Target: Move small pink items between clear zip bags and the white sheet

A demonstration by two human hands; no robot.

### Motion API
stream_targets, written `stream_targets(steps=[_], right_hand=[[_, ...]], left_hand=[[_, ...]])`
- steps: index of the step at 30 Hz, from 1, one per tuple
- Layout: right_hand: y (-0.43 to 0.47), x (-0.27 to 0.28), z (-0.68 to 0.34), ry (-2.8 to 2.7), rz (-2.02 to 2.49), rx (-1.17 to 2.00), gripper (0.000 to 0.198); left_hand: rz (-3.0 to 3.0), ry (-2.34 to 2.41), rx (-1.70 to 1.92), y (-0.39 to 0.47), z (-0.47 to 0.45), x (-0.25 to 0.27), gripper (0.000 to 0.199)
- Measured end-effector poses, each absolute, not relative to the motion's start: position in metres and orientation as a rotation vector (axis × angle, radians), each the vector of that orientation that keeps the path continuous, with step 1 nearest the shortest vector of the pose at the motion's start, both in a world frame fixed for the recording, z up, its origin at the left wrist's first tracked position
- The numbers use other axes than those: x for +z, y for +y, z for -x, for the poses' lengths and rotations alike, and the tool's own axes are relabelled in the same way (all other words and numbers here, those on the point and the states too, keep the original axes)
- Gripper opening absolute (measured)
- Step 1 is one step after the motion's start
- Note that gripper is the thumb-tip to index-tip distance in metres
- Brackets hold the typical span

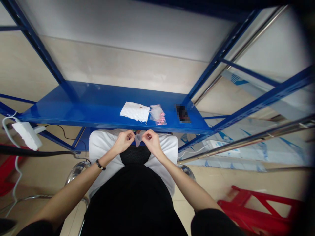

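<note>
Between my two hands, over my lap in front of the shelf edge, is a small clear plastic bag (138, 140). My right hand (150, 139) pinches one side of it. My left hand (126, 139) is closed at the opposite side, thumb and finger pressed together at the bag's edge. On the blue shelf (98, 108) just beyond lies a crumpled white sheet (134, 112) with a small brownish item on it. Beside the sheet are clear plastic bags (155, 113) with small pink-and-white pieces (161, 119) in or under them; which, I cannot tell.
A dark, pixelated flat object (183, 113) lies at the shelf's right end. Blue uprights (211, 73) frame the shelf. A white power strip (27, 135) with a cable hangs at left. A red stool (261, 209) stands on the floor at right, near wrapped panels (246, 150).
</note>
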State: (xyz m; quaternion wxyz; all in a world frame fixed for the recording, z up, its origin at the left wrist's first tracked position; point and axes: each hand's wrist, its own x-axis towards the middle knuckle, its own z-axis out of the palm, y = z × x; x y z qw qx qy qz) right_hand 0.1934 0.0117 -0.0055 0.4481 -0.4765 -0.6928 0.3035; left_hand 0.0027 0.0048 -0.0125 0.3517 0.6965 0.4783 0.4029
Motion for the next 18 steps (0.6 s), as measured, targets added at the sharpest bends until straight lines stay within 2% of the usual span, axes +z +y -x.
stream_targets(steps=[5,6,9,10,11,15,18], right_hand=[[0.002,0.003,-0.188,-1.792,1.109,0.832,0.002],[0.002,0.004,-0.188,-1.766,1.076,0.902,0.001],[0.006,0.006,-0.191,-1.658,0.968,1.138,0.007],[0.008,0.006,-0.192,-1.629,0.938,1.194,0.010],[0.011,0.006,-0.193,-1.609,0.916,1.230,0.012],[0.019,0.006,-0.192,-1.559,0.871,1.267,0.019],[0.034,0.012,-0.190,-1.564,0.852,1.264,0.020]], left_hand=[[-1.868,1.093,1.124,-0.001,-0.006,-0.001,0.010],[-1.878,1.035,1.151,-0.004,-0.007,0.002,0.017],[-1.953,0.987,1.122,-0.009,-0.012,0.001,0.078],[-1.975,1.014,1.113,-0.010,-0.014,-0.001,0.087],[-1.995,1.052,1.100,-0.010,-0.016,-0.004,0.085],[-2.014,1.179,1.171,-0.005,-0.018,-0.012,0.047],[-1.928,1.224,1.261,0.000,-0.016,-0.011,0.040]])
